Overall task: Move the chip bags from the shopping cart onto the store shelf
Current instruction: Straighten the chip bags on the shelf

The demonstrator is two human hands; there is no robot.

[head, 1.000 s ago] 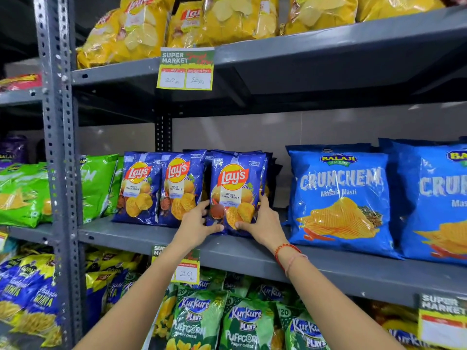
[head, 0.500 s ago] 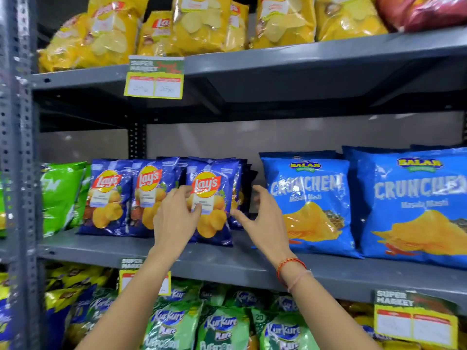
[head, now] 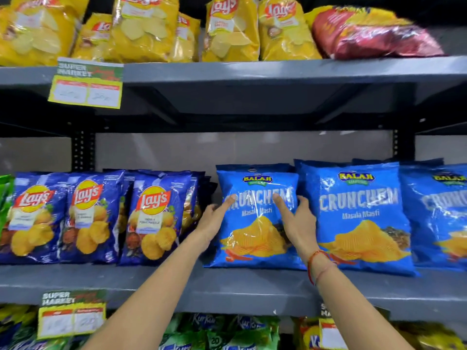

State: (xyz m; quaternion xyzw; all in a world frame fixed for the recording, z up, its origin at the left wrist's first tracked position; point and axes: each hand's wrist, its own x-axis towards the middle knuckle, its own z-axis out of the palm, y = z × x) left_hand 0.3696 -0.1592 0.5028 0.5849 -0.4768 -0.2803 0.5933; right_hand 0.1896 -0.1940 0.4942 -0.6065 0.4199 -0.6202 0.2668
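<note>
A light blue Crunchem bag [head: 255, 238] stands upright on the grey middle shelf [head: 227, 281]. My left hand [head: 214, 221] lies against its left edge with fingers spread. Over the bag's right side, my right hand [head: 295, 221] has its fingers apart on the front. Neither hand grips the bag. To the left stands a dark blue Lay's bag [head: 156, 218], beside two more Lay's bags [head: 88, 215]. The shopping cart is out of view.
Two more Crunchem bags [head: 358, 218] stand to the right. Yellow Lay's bags [head: 141, 29] and a red bag [head: 374, 34] fill the top shelf. Green Kurkure bags [head: 217, 334] sit below. Price tags [head: 86, 84] hang off the shelf edges.
Both hands have left the dark blue Lay's bag and moved right onto the light blue Crunchem bag. The view has shifted right and up.
</note>
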